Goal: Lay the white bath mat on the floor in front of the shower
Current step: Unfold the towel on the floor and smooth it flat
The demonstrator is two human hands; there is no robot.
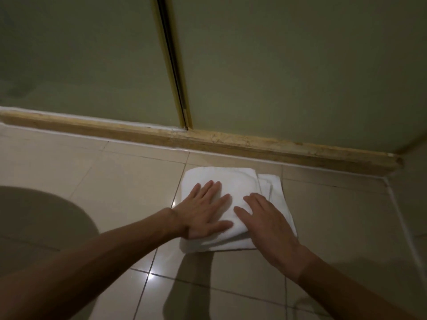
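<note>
Across the upper half of the view stand the frosted glass panels of the shower, greenish and dim, with a brass-coloured upright strip where two panels meet. Below them the beige tiled floor fills the rest of the picture, glossy, with dark grout lines and a small bright glint of light on one joint. A long, worn stone curb runs along the foot of the glass from the left edge to the right-hand corner, with a white sealant line on its floor side. At the left edge lies a large rounded dark shape; it may be a fixture or only a shadow, the light being too poor to say.

The white bath mat lies on the floor near the curb, below the brass strip, with a narrow band of tile showing between them. It is folded into several layers, whose edges step out on its right side.

Both bare forearms reach in from the bottom of the view. The left hand lies flat on the mat, palm down, fingers straight and slightly spread. The right hand rests just beside it on the mat's right part, also flat, grasping nothing.
</note>
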